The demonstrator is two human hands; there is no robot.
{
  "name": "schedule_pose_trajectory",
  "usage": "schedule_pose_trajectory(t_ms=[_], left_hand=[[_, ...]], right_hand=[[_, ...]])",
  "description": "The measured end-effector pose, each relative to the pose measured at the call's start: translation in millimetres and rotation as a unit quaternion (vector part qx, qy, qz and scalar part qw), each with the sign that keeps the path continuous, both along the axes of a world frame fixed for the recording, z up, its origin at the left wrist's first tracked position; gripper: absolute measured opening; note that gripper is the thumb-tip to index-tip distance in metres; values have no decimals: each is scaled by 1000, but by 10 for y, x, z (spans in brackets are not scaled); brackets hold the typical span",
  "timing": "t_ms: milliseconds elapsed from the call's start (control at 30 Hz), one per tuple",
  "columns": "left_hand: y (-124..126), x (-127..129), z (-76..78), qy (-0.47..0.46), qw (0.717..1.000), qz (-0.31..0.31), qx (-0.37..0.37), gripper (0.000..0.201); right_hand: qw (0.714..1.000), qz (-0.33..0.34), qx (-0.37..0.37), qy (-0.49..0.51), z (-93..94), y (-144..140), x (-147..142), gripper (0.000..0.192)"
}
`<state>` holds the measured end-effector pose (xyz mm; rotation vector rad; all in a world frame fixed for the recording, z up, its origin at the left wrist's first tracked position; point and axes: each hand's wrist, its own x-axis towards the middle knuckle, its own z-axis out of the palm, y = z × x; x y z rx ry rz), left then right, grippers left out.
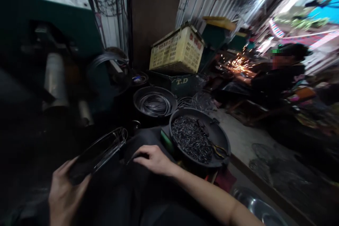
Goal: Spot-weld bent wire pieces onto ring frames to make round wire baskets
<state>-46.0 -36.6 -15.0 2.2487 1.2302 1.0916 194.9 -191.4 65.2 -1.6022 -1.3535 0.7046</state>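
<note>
Here, the left hand (65, 187) is curled around the near end of a bent wire frame (109, 154), whose looped far end points up and away over the person's dark-clothed lap (132, 197). The right hand (153, 160) is nearly closed, thumb and forefinger pinching a thin piece (129, 161) too blurred to name, just beside the frame and apart from it. Near that hand stands a round basin (219, 132); a heap of small dark metal bits (189, 139) fills it from its left edge to past the middle, and pliers (215, 147) lie with their yellow handles toward its right edge. Behind its left edge, a second basin (137, 98) carries a coil of wire (155, 105). Farther back, a pale yellow crate (176, 49) sits tilted on a green box (181, 84), and a co-worker (275, 74) sits at the right amid bright sparks (241, 64).
</note>
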Motion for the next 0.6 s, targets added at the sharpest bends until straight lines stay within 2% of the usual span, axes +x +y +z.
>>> schedule_pose_trajectory(t_ms=[67,133,200,333,467,600], left_hand=[[-37,56,117,30,998,-25,46,58],[-115,156,238,84,994,-55,49,54],[-146,270,314,117,992,-43,38,56],[-61,406,368,160,986,-12,34,64],[-108,449,428,182,982,-6,49,65],[-137,466,433,202,977,-2,75,64]], right_hand=[[997,-30,-47,48,-160,-154,15,12],[988,-62,-86,113,-189,-247,46,22],[977,-87,-101,166,-179,-202,80,32],[970,-104,-85,201,-135,155,-17,40],[968,-97,-71,222,-63,468,-238,44],[972,-82,-65,210,-119,749,-340,46]])
